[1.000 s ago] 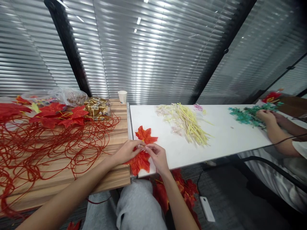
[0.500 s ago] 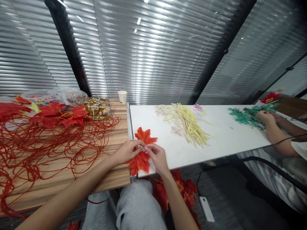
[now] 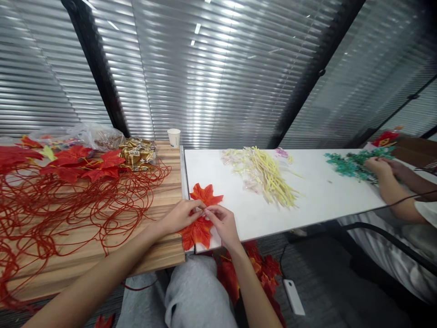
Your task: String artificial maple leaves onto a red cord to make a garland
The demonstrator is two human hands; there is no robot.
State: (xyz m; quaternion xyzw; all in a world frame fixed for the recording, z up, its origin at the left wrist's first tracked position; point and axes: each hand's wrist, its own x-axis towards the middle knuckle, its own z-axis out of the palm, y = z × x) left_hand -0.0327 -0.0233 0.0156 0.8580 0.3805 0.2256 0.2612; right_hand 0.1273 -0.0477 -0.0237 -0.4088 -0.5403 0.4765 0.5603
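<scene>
Two red-orange artificial maple leaves lie where the wooden table meets the white one, one above my fingers and one below. My left hand comes in from the left, its thumb and index finger closed at the stems between the leaves. From the right, my right hand pinches at the same spot, fingertips touching those of the left. The stem ends are mostly hidden by my fingers. The lower leaf reaches toward the front table edge, just above my lap.
Tangled red cord covers the wooden table at left, with more red leaves, gold-wrapped packets and a paper cup behind. Yellow strips lie on the white table. At far right, another person's hands handle green foliage.
The two leaves have shifted very slightly under my fingers. Both hands keep the same pinch at the same place.
</scene>
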